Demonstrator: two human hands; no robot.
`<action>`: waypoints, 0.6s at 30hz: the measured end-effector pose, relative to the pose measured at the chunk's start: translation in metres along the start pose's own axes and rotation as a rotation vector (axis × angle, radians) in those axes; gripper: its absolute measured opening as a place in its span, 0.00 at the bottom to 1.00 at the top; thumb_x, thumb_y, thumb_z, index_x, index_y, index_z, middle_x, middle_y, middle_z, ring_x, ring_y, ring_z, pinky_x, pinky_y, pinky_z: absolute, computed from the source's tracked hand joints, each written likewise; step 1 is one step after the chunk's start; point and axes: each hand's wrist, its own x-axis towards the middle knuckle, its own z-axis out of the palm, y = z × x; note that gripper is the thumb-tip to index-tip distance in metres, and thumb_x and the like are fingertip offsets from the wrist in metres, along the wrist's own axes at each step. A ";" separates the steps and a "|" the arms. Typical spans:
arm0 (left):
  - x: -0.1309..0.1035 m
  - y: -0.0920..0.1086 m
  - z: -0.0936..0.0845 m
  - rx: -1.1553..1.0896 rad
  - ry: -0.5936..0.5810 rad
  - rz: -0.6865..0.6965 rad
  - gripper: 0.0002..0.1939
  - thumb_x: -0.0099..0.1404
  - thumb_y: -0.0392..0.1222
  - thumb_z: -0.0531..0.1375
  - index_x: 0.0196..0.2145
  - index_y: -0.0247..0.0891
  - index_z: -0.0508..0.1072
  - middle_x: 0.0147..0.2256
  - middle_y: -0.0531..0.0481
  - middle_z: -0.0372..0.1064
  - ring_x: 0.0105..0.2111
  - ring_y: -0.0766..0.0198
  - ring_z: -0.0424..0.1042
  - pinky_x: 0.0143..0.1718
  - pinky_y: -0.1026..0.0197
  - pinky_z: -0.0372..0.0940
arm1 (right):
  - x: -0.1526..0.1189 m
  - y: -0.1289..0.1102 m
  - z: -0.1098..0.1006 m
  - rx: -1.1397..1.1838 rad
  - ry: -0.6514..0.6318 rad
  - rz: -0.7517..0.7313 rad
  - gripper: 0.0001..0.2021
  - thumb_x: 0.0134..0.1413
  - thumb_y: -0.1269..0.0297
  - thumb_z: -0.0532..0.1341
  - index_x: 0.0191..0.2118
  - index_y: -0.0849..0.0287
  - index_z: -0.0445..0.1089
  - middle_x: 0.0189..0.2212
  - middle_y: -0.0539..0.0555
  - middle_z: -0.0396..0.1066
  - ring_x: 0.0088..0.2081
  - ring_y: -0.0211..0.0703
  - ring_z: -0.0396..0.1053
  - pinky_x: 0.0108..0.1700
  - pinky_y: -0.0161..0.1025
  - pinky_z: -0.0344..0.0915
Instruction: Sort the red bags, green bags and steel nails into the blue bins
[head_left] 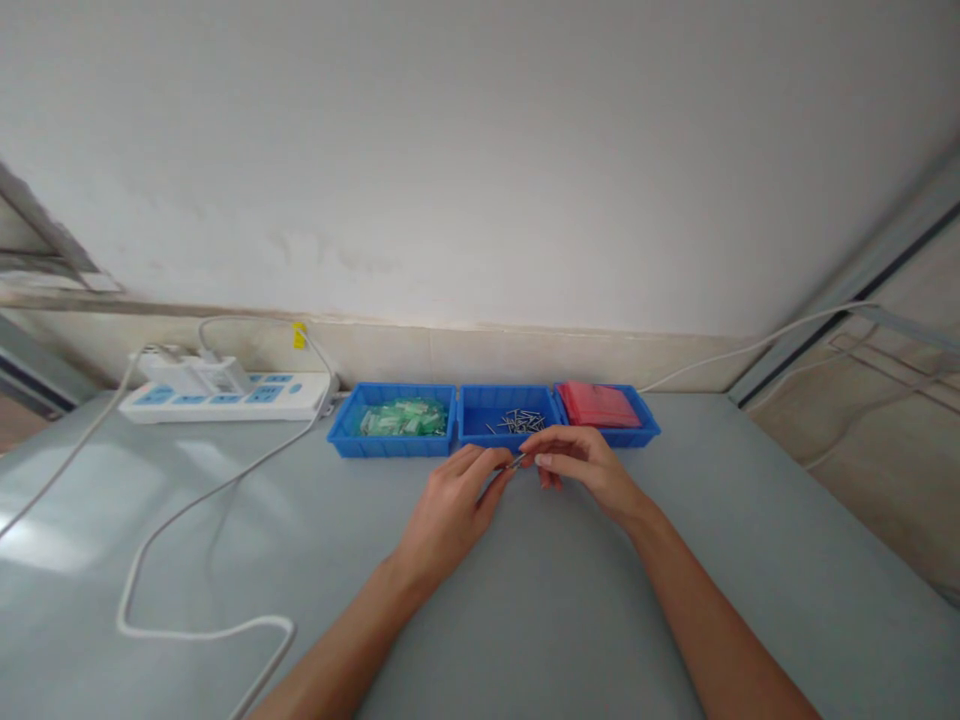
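Observation:
Just in front of the middle blue bin (480, 405), my two hands meet over the table. My left hand (454, 500) pinches a thin metal screw or pin (517, 460) between thumb and fingertips. At the other end of that piece, my right hand (592, 470) has its thumb and bent fingers closed around it; the exact contact is too small to see. Several similar silvery screws or pins (521, 421) lie loose in the middle bin. Small green-and-clear plastic packets (405, 417) fill the left blue bin (356, 440). Flat red plastic bags (600, 405) lie in the right blue bin (646, 425).
The bins stand side by side on the grey table (555, 640) near the wall (480, 180). A white power strip (225, 398) with plugged-in adapters sits at the back left. Its white cable (202, 635) winds across the left side; another cable (757, 345) runs at right.

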 end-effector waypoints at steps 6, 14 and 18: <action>-0.001 -0.002 -0.001 0.011 -0.039 -0.014 0.06 0.74 0.39 0.56 0.43 0.39 0.73 0.36 0.49 0.75 0.36 0.62 0.75 0.40 0.62 0.69 | 0.000 -0.001 0.001 -0.037 -0.005 0.024 0.11 0.49 0.60 0.68 0.39 0.59 0.80 0.32 0.54 0.80 0.25 0.36 0.70 0.25 0.32 0.63; -0.001 -0.002 -0.001 0.037 -0.059 -0.080 0.07 0.73 0.40 0.57 0.46 0.40 0.72 0.39 0.48 0.76 0.39 0.61 0.76 0.43 0.60 0.71 | 0.002 0.002 -0.002 -0.019 0.095 -0.024 0.10 0.50 0.60 0.68 0.38 0.58 0.80 0.31 0.54 0.80 0.23 0.35 0.68 0.24 0.32 0.61; -0.001 -0.003 -0.002 0.078 -0.093 -0.124 0.06 0.73 0.40 0.56 0.44 0.40 0.73 0.39 0.48 0.76 0.38 0.61 0.76 0.41 0.60 0.71 | 0.003 0.000 -0.004 0.023 0.197 -0.059 0.10 0.48 0.60 0.69 0.37 0.58 0.80 0.31 0.55 0.81 0.21 0.34 0.67 0.22 0.32 0.59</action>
